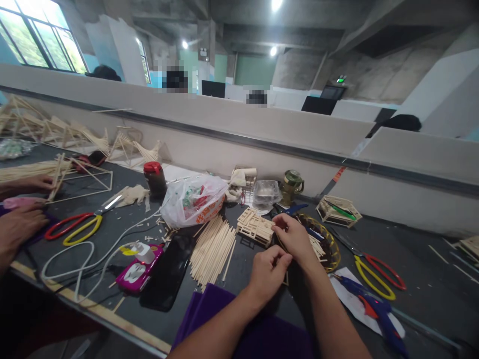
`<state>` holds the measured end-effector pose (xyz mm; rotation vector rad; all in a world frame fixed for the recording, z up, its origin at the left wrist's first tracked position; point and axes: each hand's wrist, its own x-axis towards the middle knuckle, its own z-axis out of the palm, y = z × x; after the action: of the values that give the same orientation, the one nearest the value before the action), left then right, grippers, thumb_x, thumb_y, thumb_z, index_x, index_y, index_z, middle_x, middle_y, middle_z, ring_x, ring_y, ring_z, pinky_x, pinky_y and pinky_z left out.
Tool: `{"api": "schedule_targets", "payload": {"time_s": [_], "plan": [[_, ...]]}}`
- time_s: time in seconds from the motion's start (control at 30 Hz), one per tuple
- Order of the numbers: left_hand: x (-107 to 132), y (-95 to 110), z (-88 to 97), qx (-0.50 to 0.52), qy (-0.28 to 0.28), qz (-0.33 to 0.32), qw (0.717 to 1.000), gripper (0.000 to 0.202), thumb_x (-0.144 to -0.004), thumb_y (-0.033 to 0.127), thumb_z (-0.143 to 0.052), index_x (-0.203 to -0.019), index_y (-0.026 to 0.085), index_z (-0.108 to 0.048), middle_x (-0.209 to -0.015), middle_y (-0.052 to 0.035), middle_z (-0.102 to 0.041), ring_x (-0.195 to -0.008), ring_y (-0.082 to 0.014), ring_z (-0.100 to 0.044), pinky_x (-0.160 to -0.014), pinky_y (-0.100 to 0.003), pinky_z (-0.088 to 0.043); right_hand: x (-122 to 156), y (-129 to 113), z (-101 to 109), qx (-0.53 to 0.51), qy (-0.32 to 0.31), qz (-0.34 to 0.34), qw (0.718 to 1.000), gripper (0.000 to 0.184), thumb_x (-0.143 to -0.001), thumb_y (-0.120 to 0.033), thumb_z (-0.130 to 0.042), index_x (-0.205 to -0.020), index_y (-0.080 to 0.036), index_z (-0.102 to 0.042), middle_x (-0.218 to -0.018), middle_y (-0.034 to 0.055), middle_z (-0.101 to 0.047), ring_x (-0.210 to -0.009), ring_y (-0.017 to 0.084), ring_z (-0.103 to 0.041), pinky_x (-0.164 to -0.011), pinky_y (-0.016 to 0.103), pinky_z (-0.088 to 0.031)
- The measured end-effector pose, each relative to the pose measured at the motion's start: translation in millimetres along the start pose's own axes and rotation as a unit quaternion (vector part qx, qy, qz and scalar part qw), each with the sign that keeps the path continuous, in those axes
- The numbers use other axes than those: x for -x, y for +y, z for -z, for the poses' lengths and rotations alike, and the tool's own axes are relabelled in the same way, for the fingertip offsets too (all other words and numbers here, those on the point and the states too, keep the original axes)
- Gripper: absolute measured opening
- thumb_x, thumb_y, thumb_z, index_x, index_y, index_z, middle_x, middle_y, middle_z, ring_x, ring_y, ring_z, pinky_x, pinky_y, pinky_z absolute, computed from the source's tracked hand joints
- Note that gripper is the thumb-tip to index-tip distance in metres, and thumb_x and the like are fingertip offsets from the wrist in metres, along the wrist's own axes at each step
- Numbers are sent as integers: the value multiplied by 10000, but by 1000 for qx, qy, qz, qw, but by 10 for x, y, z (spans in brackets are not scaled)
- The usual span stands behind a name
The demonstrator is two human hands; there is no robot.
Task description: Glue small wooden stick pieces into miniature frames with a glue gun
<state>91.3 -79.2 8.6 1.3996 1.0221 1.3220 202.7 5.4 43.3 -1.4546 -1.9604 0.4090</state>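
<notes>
My left hand [268,273] is curled in a loose fist at the table's near middle, thumb pressed to the fingers; what it pinches is too small to make out. My right hand [294,236] sits just above it, fingers bent and touching the edge of a small wooden stick frame [255,227]. A loose pile of thin wooden sticks [211,245] lies left of the hands. A round woven basket [329,248] with short sticks is behind my right wrist.
Red-and-yellow scissors [376,274] and a blue glue gun [374,309] lie at the right. A black phone [170,271], a pink object [139,268], white cable [75,259] and a plastic bag [192,200] lie left. Another person's hands [18,224] work at the far left beside more scissors [75,227].
</notes>
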Motion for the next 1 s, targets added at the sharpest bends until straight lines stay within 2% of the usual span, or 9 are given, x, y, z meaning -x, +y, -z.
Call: {"api": "schedule_targets", "payload": {"time_s": [0.1,0.2,0.43,0.57,0.77,1.0], "plan": [[15,24,-1,10,0,2,1000,284,-871,384,-514,-691,179,-591,-576,31,-461,-541,-107,-393,-533,-244,-282,-153,52,-81,82,-59,10,995,113,-769,-223,-560,-868,-211,-613,-801,2,-625,-749,164,-546,-684,271,-386],[14,34,-3,10,-5,6,1000,267,-873,368,-514,-709,174,-596,-594,31,-482,-549,-102,-397,-537,-235,-287,-230,97,-166,124,-84,21,988,109,-731,-192,-602,-833,-206,-639,-811,17,-601,-806,178,-522,-722,276,-361],[0,39,-2,9,-12,30,999,252,-873,349,-512,-714,170,-592,-572,44,-476,-536,-93,-409,-528,-224,-294,-277,145,-258,146,-110,27,983,176,-723,-154,-626,-874,-223,-684,-866,36,-596,-879,191,-510,-769,279,-350],[-6,47,2,5,-16,40,999,254,-871,354,-515,-711,172,-590,-563,40,-490,-531,-95,-418,-523,-224,-296,-283,170,-200,147,-115,28,982,196,-748,-145,-594,-891,-232,-697,-859,28,-618,-865,176,-532,-762,264,-366],[-12,42,-13,-4,-14,49,999,249,-863,333,-518,-678,173,-566,-543,44,-473,-524,-95,-409,-519,-222,-286,-284,211,-69,161,-90,14,983,187,-808,-188,-530,-896,-209,-694,-887,33,-657,-847,169,-559,-758,264,-382],[-28,7,-24,-10,-15,53,998,228,-861,324,-516,-695,177,-572,-560,47,-469,-533,-94,-412,-517,-219,-281,-334,207,-171,207,-124,24,970,203,-791,-212,-597,-951,-236,-719,-885,40,-657,-880,184,-559,-774,265,-369]]}}
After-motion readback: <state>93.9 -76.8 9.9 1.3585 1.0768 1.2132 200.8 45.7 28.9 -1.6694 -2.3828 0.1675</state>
